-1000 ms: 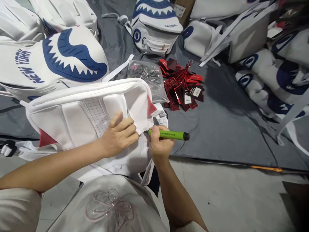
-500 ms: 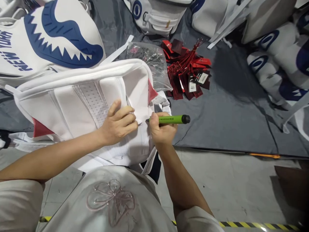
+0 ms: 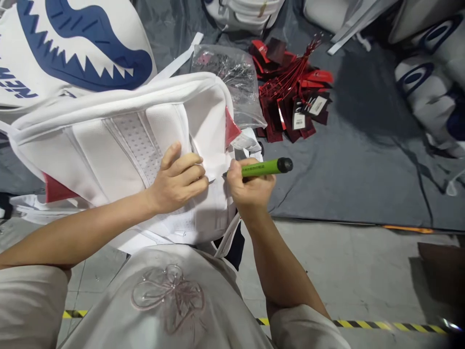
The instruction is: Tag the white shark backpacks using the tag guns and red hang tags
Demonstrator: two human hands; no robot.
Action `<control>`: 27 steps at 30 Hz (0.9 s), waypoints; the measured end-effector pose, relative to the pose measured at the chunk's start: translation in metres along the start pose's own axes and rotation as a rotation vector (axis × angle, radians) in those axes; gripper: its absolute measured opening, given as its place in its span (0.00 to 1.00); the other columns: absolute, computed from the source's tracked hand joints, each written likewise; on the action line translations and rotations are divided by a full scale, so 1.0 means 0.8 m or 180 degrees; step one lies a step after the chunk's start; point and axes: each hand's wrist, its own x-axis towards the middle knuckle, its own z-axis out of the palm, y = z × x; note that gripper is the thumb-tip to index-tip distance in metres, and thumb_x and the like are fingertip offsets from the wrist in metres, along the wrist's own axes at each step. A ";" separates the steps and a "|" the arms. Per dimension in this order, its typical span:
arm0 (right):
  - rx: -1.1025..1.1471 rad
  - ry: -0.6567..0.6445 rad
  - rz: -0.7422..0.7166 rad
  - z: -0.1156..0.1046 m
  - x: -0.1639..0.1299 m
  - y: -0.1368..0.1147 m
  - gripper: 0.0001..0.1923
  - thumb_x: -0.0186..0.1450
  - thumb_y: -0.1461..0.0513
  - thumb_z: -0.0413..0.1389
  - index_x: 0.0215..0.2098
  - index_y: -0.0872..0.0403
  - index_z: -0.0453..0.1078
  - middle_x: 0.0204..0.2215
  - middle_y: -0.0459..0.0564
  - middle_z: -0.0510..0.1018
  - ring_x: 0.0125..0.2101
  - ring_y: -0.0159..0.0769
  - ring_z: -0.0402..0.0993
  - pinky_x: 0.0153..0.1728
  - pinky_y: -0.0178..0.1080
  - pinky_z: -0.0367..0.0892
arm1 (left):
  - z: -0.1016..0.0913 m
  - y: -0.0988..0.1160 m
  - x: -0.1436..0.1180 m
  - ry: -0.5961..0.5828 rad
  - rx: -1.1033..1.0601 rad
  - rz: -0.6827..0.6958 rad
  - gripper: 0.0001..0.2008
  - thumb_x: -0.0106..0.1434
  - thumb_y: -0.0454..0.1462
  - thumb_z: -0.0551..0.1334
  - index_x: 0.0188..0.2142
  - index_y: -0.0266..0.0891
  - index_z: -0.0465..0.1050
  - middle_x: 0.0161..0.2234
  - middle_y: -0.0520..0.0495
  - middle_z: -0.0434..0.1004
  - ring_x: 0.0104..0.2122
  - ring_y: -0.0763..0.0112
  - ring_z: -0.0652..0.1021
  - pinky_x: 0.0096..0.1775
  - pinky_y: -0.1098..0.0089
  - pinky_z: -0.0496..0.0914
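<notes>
Right hand [image 3: 250, 186] pinching green pen [image 3: 265, 167], tip at white backpack [image 3: 119, 150]; left hand [image 3: 178, 179] pressed flat on it, fingers together; pen slip risks stray mark if fabric shifts

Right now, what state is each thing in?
left hand: pressed flat on the white backpack
right hand: gripping the green pen
green pen: tip on the backpack
white backpack: lying back-panel up
red tags: heaped on the grey sheet
plastic bag: crumpled
</notes>
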 end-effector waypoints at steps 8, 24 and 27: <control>0.0121 -0.0179 -0.0043 -0.002 0.004 -0.001 0.16 0.68 0.56 0.53 0.24 0.52 0.66 0.16 0.42 0.70 0.17 0.30 0.66 0.22 0.34 0.61 | 0.000 -0.001 0.004 -0.0048 0.0170 0.0055 0.07 0.66 0.32 0.60 0.32 0.46 0.69 0.32 0.62 0.74 0.48 0.78 0.74 0.71 0.60 0.48; 0.0712 0.0050 0.0431 0.012 -0.019 0.006 0.16 0.69 0.54 0.52 0.26 0.52 0.66 0.19 0.43 0.70 0.21 0.31 0.68 0.25 0.35 0.66 | 0.005 -0.002 -0.008 -0.0616 -0.0093 -0.0305 0.10 0.64 0.31 0.59 0.33 0.49 0.74 0.35 0.56 0.74 0.51 0.72 0.72 0.69 0.53 0.51; 0.0609 0.0112 0.0502 0.013 -0.020 0.007 0.16 0.68 0.54 0.52 0.25 0.52 0.65 0.18 0.42 0.70 0.21 0.31 0.67 0.25 0.34 0.66 | 0.003 0.000 0.000 -0.0311 0.0156 -0.0032 0.10 0.64 0.29 0.59 0.31 0.46 0.72 0.33 0.58 0.74 0.50 0.74 0.73 0.70 0.57 0.50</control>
